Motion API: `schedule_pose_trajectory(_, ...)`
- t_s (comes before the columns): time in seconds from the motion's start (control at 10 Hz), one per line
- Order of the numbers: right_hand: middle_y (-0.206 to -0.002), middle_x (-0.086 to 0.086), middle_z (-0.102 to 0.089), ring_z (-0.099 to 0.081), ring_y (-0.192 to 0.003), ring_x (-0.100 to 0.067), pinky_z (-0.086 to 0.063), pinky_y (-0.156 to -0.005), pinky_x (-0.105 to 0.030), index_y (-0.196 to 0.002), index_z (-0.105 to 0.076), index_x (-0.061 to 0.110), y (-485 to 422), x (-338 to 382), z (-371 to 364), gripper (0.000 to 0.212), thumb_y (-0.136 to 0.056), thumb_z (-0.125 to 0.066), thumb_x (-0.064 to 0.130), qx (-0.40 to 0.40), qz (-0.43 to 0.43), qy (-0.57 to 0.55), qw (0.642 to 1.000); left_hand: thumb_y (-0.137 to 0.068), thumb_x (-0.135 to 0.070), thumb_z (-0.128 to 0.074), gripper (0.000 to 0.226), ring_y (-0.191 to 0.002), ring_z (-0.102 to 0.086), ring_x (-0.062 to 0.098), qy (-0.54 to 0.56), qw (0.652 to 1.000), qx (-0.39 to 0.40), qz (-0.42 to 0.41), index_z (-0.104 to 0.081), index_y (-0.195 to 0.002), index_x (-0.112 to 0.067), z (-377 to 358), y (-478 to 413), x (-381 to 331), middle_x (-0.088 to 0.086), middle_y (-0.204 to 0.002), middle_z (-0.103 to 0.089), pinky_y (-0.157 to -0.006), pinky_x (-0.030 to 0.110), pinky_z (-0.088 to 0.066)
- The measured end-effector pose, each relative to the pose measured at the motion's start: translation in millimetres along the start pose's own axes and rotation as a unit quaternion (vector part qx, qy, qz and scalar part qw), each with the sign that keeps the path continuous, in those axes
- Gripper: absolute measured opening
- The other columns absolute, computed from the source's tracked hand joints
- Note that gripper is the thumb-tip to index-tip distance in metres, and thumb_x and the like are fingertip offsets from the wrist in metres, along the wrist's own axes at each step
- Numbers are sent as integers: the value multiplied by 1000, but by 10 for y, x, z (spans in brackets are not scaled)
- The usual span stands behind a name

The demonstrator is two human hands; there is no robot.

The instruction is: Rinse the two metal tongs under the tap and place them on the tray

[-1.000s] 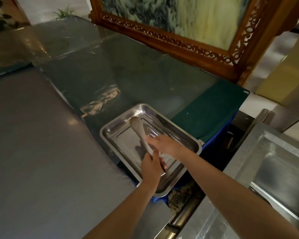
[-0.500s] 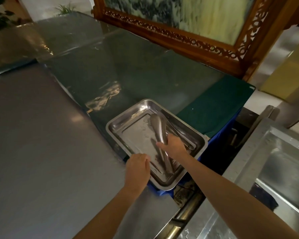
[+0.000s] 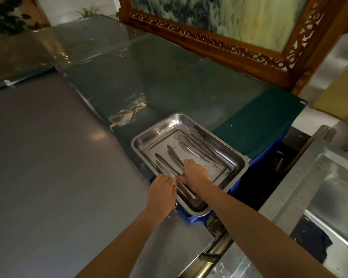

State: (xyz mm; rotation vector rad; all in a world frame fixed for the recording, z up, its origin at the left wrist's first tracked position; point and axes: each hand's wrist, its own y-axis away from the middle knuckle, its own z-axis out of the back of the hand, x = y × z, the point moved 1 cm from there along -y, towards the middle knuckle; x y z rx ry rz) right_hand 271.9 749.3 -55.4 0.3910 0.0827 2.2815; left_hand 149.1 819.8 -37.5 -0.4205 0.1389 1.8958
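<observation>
A steel tray [image 3: 141,141] sits on the green counter's near corner. One pair of metal tongs [image 3: 206,148] lies in it along the far right side. A second pair of tongs [image 3: 170,155] lies flat in the left half, its two arms spread and pointing away from me. My right hand [image 3: 195,173] is over the handle end of this second pair and holds it, thumb on the near side. My left hand [image 3: 162,190] is at the tray's near left rim with its fingers curled over the edge.
A grey steel worktop [image 3: 48,177] fills the left. A steel sink basin [image 3: 329,197] lies at the right, past a gap with blue cloth [image 3: 255,167]. A carved wooden frame [image 3: 219,43] stands behind the counter.
My left hand released the tongs and moved to the tray's rim. My right hand carried the tongs from the tray's middle to its left half and laid them flat.
</observation>
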Motion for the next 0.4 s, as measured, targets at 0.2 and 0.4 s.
schedule_pose_trajectory(0.2, -112, -10, -50, -58, -91, -22, -51, -79, -34, -111, -41, 13, 107, 0, -33, 43, -87, -54, 46, 10, -1, 7, 1000, -97, -24, -39, 27, -107, -48, 13, -19, 1000, 18, -5, -61, -109, -12, 11, 29, -15, 3, -110, -61, -93, 21, -36)
schedule_pose_trajectory(0.4, -126, -15, -46, -47, -114, -29, -39, -98, -40, -123, -38, 9, 401, -178, 129, 57, -85, -55, 49, 51, 55, 86, 993, -98, -31, -36, 42, -131, -37, 20, -100, 991, 84, 18, -43, -135, -11, 148, 22, -116, 6, -139, -48, -111, 30, -21)
